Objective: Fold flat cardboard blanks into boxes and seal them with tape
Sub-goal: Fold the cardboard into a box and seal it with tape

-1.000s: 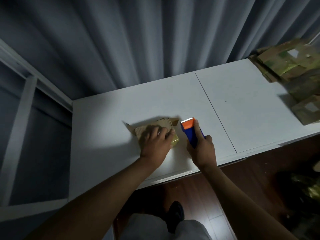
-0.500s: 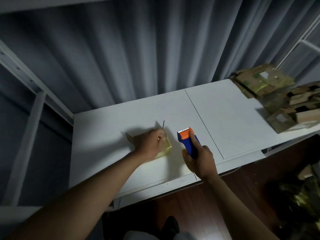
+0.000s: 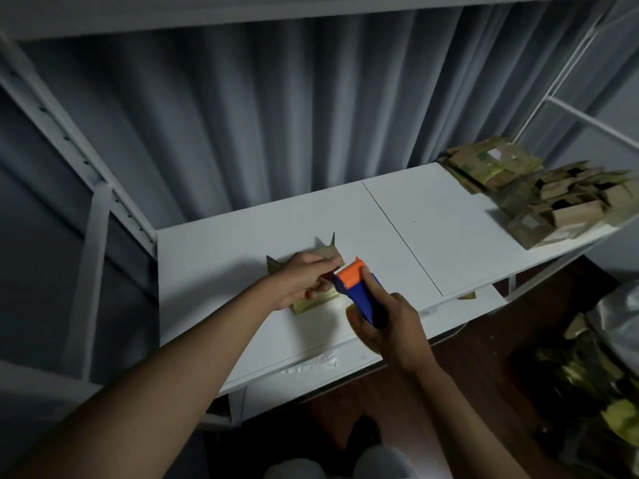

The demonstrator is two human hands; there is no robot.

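Gripping the blue-and-orange dispenser (image 3: 359, 290), the right hand (image 3: 390, 326) has its fingers wrapped round the handle, index finger laid along the top, and tilts the orange toothed head up and to the left. The roll sits under the palm, only an orange edge of it showing. The left hand (image 3: 304, 283) meets that head from the other side — its fingertips are drawn together right at the serrated blade, apparently pinching the tape end, though the tape itself is too thin and dim to make out. Just below and behind both hands the box (image 3: 316, 302) lies on the white table (image 3: 214, 264), left of the table's seam; two pointed flaps stick up at its far corners and a yellowish taped edge shows on its near side. The left hand hovers over it, and contact cannot be judged. At the table's far right end is a loose pile (image 3: 553, 198) of cardboard pieces — some flat, some folded. A grey curtain (image 3: 276, 115) hangs behind the table, and a white metal frame (image 3: 100, 202) stands to the left.
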